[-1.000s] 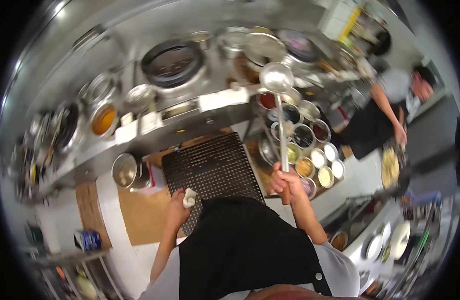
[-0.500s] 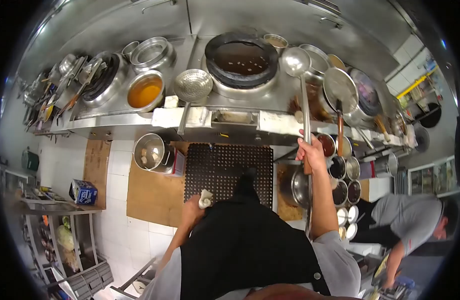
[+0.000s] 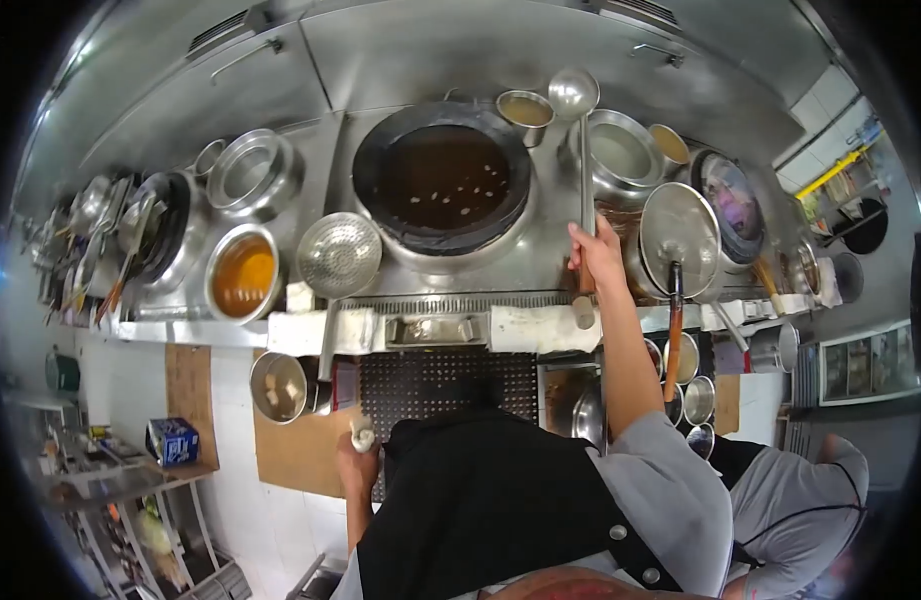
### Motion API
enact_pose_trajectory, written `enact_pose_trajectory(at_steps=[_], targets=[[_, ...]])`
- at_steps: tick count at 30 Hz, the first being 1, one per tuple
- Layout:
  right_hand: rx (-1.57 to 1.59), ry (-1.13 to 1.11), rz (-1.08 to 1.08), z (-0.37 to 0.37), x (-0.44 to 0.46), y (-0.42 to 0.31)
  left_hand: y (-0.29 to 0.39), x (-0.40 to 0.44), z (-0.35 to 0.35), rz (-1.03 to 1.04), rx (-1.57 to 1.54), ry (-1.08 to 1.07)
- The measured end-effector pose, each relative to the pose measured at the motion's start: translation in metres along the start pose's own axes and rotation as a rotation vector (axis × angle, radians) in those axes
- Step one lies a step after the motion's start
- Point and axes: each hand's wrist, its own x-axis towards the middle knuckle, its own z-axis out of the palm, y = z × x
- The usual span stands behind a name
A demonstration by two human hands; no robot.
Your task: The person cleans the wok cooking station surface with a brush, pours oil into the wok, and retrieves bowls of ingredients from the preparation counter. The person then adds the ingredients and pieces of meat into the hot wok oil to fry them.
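Observation:
My right hand (image 3: 598, 255) is wrapped round the wooden-ended handle of a long ladle (image 3: 574, 93). The ladle's bowl hangs at the back of the stove, just right of a small metal pot of brownish liquid (image 3: 527, 109). Left of the ladle sits a black wok (image 3: 376, 180), with dark brown liquid and several pale bits inside. Down by my side, my left hand (image 3: 356, 465) is closed on a white cloth (image 3: 362, 434). A perforated skimmer (image 3: 339, 255) rests on the stove, its handle sticking out over the front edge.
A pot of orange liquid (image 3: 244, 272) stands left of the skimmer. A fine strainer (image 3: 680, 240) lies right of my right forearm, near a wide metal pot (image 3: 626, 147). Folded white cloths (image 3: 546, 329) line the front ledge. A co-worker (image 3: 796, 510) bends at the lower right.
My right hand has carried the ladle forward, over the stove towards the back. My view has shifted closer to the stove. The cloth stays in my left hand. The co-worker has changed posture.

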Motion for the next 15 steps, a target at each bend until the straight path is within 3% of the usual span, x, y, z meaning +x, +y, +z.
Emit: enact_pose_trajectory(at_steps=[2,4,5,6,7,8,9,10,13,15], targets=[[-0.064,0.062,-0.017,-0.011,0.042,0.007,-0.016,0.003,0.013,0.048,0.069,0.013],[-0.196,0.314,0.008,-0.032,0.091,0.031,-0.048,0.009,0.025,-0.127,0.149,-0.137],[-0.287,0.407,-0.108,-0.056,0.128,0.063,-0.074,0.013,0.034,-0.163,0.134,-0.192],[-0.296,0.417,-0.101,-0.071,0.158,0.082,-0.117,0.014,0.045,-0.200,0.121,-0.250],[-0.506,0.557,-0.063,-0.084,0.181,0.094,-0.235,0.013,0.080,-0.113,0.189,-0.233],[-0.717,0.695,-0.027,-0.090,0.192,0.098,-0.292,0.012,0.096,-0.026,0.261,-0.209],[-0.699,0.720,0.083,-0.059,0.169,0.055,-0.266,0.009,0.084,0.057,0.335,-0.179],[-0.703,0.731,0.074,-0.064,0.182,0.064,-0.285,0.022,0.077,-0.041,0.423,-0.374],[-0.992,0.830,0.137,-0.088,0.239,0.080,-0.291,0.063,0.065,-0.059,0.486,-0.518],[0.299,0.619,0.403,-0.079,0.253,0.048,-0.291,0.095,0.058,-0.011,0.517,-0.570]])
